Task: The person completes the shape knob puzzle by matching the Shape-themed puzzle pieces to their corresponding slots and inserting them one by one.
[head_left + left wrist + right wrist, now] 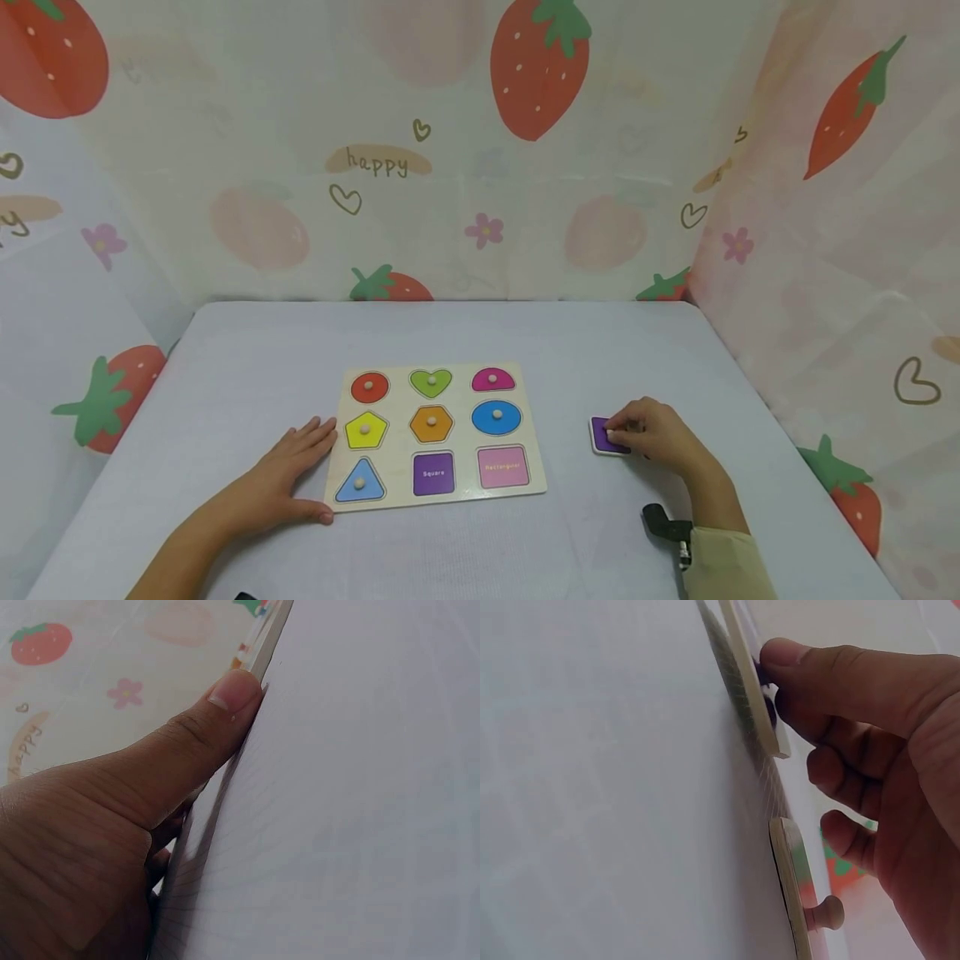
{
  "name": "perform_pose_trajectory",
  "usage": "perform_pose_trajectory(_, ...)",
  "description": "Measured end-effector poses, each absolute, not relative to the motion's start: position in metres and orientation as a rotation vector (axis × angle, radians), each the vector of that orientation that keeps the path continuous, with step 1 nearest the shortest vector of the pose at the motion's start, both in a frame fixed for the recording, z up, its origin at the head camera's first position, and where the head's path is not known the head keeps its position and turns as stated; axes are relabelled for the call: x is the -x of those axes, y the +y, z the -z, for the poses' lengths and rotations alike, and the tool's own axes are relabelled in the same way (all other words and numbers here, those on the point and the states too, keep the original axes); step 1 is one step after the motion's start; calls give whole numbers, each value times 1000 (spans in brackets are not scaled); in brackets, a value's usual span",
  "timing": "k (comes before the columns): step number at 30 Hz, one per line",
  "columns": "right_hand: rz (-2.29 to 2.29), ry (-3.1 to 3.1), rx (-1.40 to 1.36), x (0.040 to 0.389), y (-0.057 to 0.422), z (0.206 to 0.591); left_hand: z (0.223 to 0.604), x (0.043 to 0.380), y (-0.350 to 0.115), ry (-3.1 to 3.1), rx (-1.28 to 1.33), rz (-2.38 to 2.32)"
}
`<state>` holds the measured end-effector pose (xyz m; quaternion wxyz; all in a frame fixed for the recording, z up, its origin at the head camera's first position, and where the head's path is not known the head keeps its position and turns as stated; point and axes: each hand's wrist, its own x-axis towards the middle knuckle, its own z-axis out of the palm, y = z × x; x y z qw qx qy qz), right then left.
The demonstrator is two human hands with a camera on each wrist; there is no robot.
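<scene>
A wooden shape puzzle board lies on the table. My left hand rests at its left side with fingers spread, fingertips and thumb touching the edge; the thumb shows against that edge in the left wrist view. To the right of the board, my right hand pinches the knob of a purple square puzzle piece between thumb and fingers. The right wrist view shows this piece edge-on above its shadow; whether it fully clears the table I cannot tell. The other fingers curl loosely.
A second knobbed piece lies near the right hand, concealed in the head view. The board's purple square recess and pink rectangle recess show printed words. Several knobbed shapes, including a blue triangle, sit in the board. Strawberry-patterned curtains surround the table.
</scene>
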<state>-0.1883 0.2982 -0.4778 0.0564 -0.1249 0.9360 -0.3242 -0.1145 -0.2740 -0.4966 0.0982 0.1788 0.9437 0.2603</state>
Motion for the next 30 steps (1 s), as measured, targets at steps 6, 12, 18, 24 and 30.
perform_pose_trajectory(6, 983, 2884, 349, 188, 293, 472, 497, 113, -275, 2802, -531, -781)
perform_pose_trajectory(12, 997, 2911, 373, 188, 285, 470, 500, 114, -277, 2811, -550, -783)
perform_pose_trajectory(18, 997, 2921, 386, 188, 276, 467, 502, 114, -276, 2810, -570, -794)
perform_pose_trajectory(24, 1057, 2920, 472, 189, 269, 457, 502, 114, -276, 2815, -570, -781)
perform_pose_trajectory(30, 1070, 2930, 599, 192, 259, 444, 499, 114, -276, 2807, -552, -773)
